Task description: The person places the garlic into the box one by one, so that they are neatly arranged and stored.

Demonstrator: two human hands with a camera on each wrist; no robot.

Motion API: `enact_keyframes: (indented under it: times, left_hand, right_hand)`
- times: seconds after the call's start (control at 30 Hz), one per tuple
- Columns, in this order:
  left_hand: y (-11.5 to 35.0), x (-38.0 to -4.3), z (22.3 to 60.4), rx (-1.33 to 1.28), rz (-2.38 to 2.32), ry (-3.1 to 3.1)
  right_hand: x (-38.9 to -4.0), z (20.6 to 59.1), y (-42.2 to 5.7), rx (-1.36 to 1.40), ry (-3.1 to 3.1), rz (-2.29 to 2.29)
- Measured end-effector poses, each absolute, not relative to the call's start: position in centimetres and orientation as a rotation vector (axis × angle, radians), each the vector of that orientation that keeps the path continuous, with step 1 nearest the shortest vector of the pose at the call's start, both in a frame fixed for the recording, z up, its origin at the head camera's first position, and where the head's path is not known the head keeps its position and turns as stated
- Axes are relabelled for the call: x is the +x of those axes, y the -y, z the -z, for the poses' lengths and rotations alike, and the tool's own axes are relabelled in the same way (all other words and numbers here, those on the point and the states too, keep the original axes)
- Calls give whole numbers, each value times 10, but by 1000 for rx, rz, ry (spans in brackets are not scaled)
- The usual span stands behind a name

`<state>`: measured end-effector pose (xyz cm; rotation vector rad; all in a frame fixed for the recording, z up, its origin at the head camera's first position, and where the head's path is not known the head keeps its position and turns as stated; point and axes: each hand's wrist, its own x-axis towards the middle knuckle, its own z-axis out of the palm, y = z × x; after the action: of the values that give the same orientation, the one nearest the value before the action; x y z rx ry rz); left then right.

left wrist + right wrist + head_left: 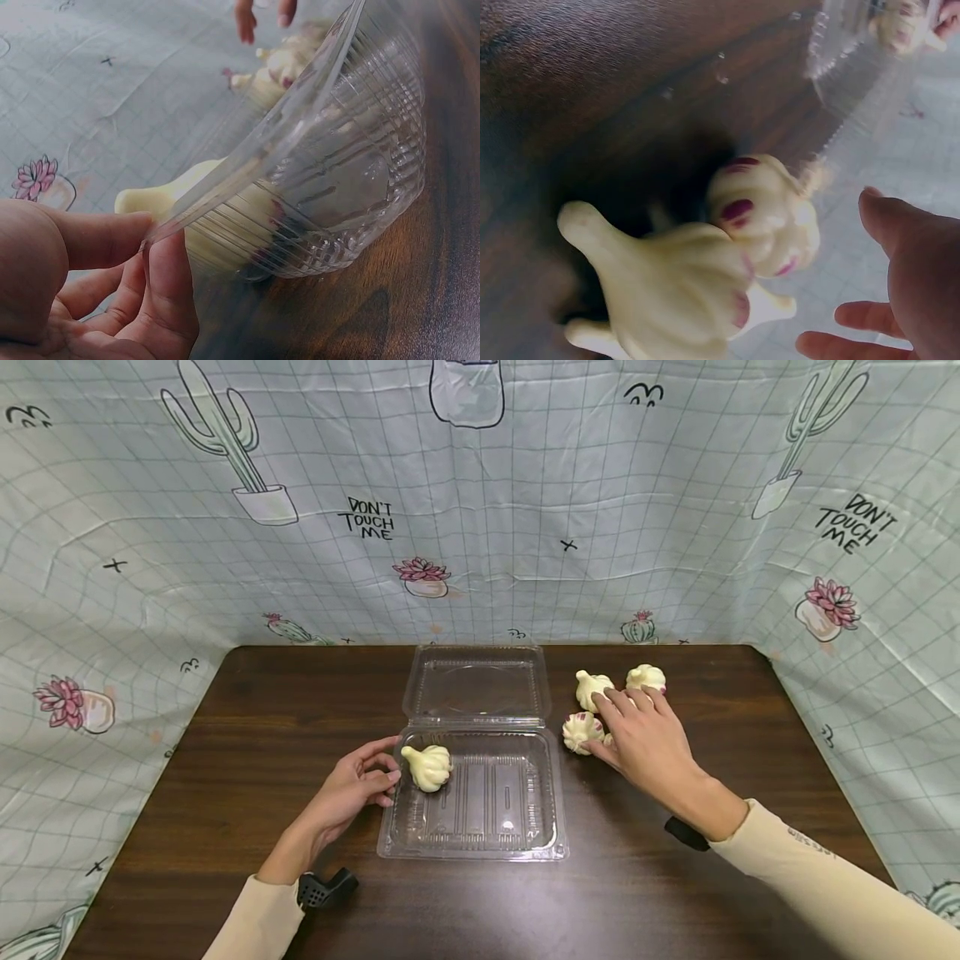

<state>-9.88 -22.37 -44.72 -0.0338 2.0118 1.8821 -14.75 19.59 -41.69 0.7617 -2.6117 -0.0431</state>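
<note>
My left hand [352, 789] pinches the left rim of a clear plastic clamshell container [558, 802] between thumb and fingers. Inside the container's left side lies one garlic bulb [431, 768], its stem pointing left. In the left wrist view it shows through the ribbed clear wall [330, 187]. Over a group of garlic bulbs [582, 733] right of the container is my right hand [648, 739], fingers spread and partly hiding them. The right wrist view shows thumb and fingers apart, beside a purple-streaked bulb [765, 217] and a larger long-stemmed one [675, 277].
The container's lid [476, 685] lies folded back toward the rear of the dark wooden table [300, 710]. A patterned cloth [480, 527] hangs behind the table and along both sides. Two more bulbs stand at the back right, including one beyond my fingertips [647, 677].
</note>
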Motion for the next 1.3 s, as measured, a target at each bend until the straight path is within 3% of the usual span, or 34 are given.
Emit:
enact_keyframes:
  times: [1.3]
  left_hand:
    - [224, -99, 449, -45, -1880, -2011]
  right_hand:
    - [-154, 454, -189, 942, 2551, 9]
